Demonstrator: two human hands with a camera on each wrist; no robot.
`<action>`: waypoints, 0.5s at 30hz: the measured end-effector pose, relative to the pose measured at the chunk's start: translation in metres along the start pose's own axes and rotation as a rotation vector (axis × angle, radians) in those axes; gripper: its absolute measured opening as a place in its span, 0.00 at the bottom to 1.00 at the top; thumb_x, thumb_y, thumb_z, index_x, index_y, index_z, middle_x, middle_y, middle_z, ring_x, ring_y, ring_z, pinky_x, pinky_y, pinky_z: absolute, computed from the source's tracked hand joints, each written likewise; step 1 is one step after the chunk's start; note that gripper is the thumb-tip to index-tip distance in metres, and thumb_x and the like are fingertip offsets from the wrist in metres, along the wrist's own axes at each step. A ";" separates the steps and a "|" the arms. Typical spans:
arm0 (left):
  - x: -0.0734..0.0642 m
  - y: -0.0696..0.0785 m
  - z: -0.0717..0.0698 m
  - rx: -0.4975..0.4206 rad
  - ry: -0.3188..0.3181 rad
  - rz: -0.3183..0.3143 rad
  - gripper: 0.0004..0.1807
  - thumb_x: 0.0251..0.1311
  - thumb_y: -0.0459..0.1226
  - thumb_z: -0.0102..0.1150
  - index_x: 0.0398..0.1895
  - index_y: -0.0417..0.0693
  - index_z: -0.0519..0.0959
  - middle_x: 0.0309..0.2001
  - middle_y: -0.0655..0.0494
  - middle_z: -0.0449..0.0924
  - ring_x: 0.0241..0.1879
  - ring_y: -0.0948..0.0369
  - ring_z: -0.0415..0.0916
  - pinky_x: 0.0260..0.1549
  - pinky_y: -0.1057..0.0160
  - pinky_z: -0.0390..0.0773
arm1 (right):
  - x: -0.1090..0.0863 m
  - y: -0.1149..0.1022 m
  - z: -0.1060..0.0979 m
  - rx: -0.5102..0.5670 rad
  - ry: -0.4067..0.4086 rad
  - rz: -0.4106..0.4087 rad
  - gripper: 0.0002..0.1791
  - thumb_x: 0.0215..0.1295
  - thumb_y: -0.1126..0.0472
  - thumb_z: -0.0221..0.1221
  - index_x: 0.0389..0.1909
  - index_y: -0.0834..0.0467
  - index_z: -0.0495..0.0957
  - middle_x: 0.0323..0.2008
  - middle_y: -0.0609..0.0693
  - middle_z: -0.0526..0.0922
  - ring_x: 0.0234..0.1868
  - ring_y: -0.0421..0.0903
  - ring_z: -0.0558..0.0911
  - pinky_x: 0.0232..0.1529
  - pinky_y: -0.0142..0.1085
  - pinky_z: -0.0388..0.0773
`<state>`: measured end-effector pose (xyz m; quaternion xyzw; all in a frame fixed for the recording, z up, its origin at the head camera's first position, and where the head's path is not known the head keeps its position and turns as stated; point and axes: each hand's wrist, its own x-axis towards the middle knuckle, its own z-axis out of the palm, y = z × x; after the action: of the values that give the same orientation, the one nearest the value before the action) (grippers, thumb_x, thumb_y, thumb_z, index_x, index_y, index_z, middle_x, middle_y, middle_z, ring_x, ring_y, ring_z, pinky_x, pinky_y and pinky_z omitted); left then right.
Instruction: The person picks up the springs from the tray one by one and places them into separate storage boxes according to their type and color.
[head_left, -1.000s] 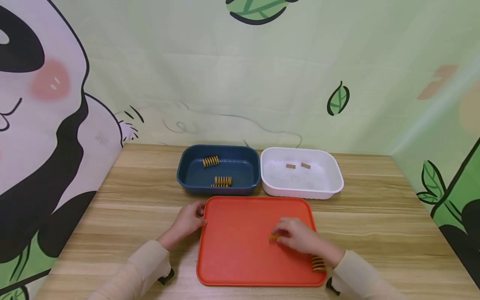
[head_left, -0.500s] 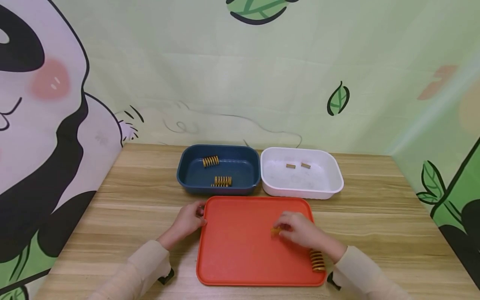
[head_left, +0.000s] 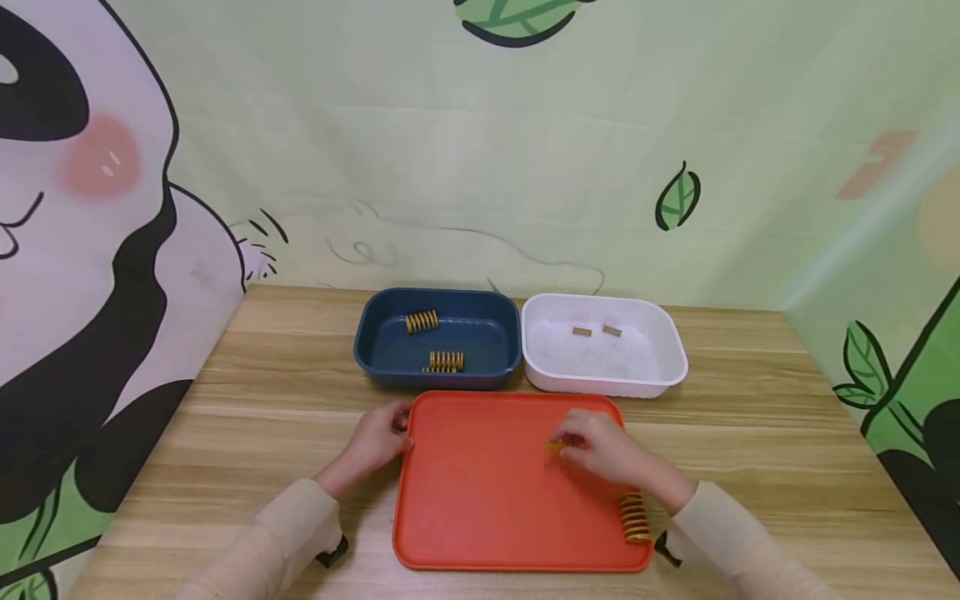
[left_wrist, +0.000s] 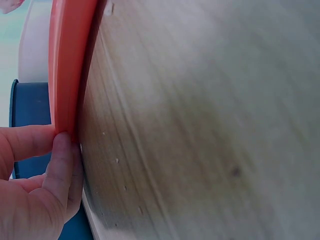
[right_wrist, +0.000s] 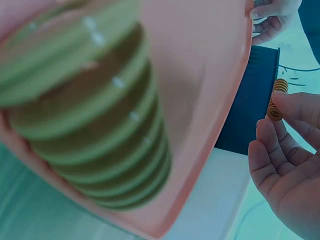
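Observation:
Over the right part of the red tray, my right hand holds a small yellow spring. The right wrist view shows this spring pinched between thumb and fingers, one coil end facing the camera. My left hand grips the tray's left rim; in the left wrist view its thumb and fingers squeeze the tray edge. A larger yellow spring lies at the tray's lower right corner, close below the right wrist, and looms large in the right wrist view.
Behind the tray stands a dark blue bin with several yellow springs in it. Right beside it, a white bin contains two short brown pieces. All stand on a wooden table before a printed cloth backdrop.
My right hand has moved away from me across the tray with the small spring, exposing more of the larger spring. The left hand stays at the rim.

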<state>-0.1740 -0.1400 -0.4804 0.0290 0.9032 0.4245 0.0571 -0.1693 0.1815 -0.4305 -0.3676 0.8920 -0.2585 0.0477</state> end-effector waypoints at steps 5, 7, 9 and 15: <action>0.000 -0.001 0.000 -0.002 0.002 -0.001 0.26 0.36 0.22 0.56 0.47 0.35 0.73 0.27 0.49 0.75 0.28 0.59 0.69 0.25 0.68 0.70 | 0.003 -0.001 -0.006 0.003 0.002 0.003 0.08 0.49 0.69 0.61 0.33 0.61 0.80 0.30 0.49 0.79 0.31 0.41 0.75 0.35 0.30 0.74; -0.001 0.000 0.000 -0.002 0.005 -0.002 0.26 0.36 0.22 0.56 0.47 0.35 0.73 0.27 0.49 0.74 0.28 0.59 0.69 0.25 0.68 0.70 | 0.005 0.000 -0.007 -0.008 0.002 0.002 0.08 0.49 0.68 0.61 0.33 0.61 0.80 0.30 0.49 0.79 0.31 0.40 0.74 0.35 0.30 0.74; -0.001 0.000 0.000 -0.003 0.005 0.006 0.26 0.36 0.22 0.55 0.47 0.34 0.73 0.27 0.48 0.74 0.27 0.59 0.69 0.25 0.68 0.69 | 0.006 0.000 -0.009 -0.017 0.005 0.002 0.08 0.49 0.68 0.61 0.34 0.60 0.80 0.30 0.49 0.78 0.31 0.40 0.74 0.34 0.29 0.73; -0.001 0.000 -0.001 -0.009 0.002 -0.001 0.26 0.36 0.22 0.55 0.47 0.35 0.73 0.27 0.48 0.74 0.28 0.59 0.69 0.25 0.67 0.69 | 0.009 0.001 -0.012 -0.048 0.030 -0.005 0.08 0.49 0.69 0.61 0.33 0.60 0.80 0.29 0.49 0.78 0.30 0.40 0.72 0.32 0.29 0.72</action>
<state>-0.1733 -0.1406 -0.4801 0.0277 0.9012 0.4287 0.0568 -0.1799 0.1811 -0.4198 -0.3670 0.8976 -0.2428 0.0248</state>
